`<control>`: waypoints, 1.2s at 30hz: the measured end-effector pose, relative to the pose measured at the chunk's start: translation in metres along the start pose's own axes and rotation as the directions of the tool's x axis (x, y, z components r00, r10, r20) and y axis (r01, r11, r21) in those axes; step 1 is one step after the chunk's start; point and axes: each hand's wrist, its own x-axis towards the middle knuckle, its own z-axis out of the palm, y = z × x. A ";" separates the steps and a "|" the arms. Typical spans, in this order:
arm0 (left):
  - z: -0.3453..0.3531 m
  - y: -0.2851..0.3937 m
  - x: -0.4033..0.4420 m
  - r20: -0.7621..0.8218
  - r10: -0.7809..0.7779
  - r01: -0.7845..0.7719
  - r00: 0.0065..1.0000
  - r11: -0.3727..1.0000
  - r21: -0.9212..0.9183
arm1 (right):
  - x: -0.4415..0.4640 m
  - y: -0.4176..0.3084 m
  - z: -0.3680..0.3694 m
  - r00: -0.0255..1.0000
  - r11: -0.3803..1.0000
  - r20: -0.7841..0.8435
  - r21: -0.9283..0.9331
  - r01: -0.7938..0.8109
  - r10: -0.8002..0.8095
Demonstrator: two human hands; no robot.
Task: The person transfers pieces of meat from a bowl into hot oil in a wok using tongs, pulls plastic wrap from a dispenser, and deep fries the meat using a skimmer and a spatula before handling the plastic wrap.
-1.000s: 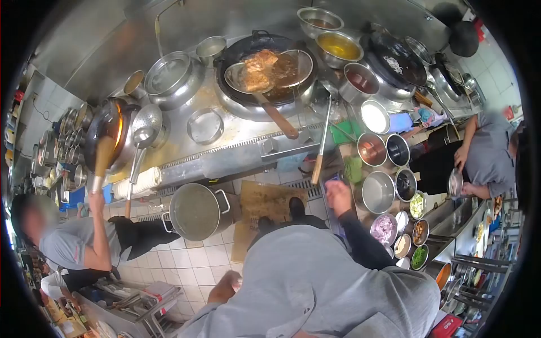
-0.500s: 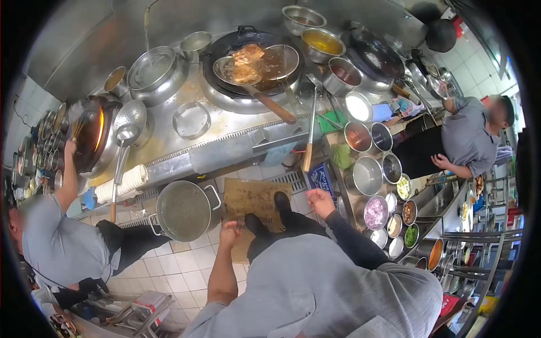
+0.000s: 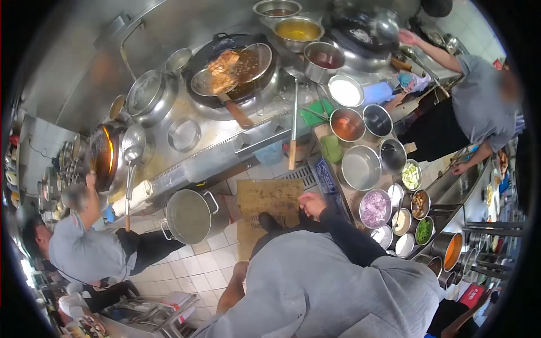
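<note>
My right hand (image 3: 311, 205) hangs before my body above a flattened cardboard sheet (image 3: 267, 194) on the floor. Its fingers are loosely curled, with nothing seen in them. Low at my left side, my left hand (image 3: 240, 271) is partly covered by my grey shirt, so its fingers do not show. Left of the cardboard stands a large two-handled pot (image 3: 189, 217) of cloudy liquid. On the stove ahead, browned fried pieces (image 3: 224, 63) rest in a strainer with a wooden handle (image 3: 235, 112), over a wok (image 3: 205, 55) of dark oil.
Bowls of chopped purple onion (image 3: 375, 208), greens (image 3: 424, 230) and sauces fill the counter at right. A long-handled spatula (image 3: 293, 132) juts over the stove edge. One co-worker (image 3: 90, 242) works at the left wok; another (image 3: 479, 107) reaches toward the right wok.
My view has shifted. My left hand has dropped back beside my body, and my right hand has drawn inward. The right co-worker's arm now extends toward the far-right wok.
</note>
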 end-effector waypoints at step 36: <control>0.040 0.115 -0.097 -0.234 -0.402 0.274 0.885 0.857 -0.437 | 0.071 -0.027 -0.016 0.996 0.915 0.059 0.395 -0.086 0.068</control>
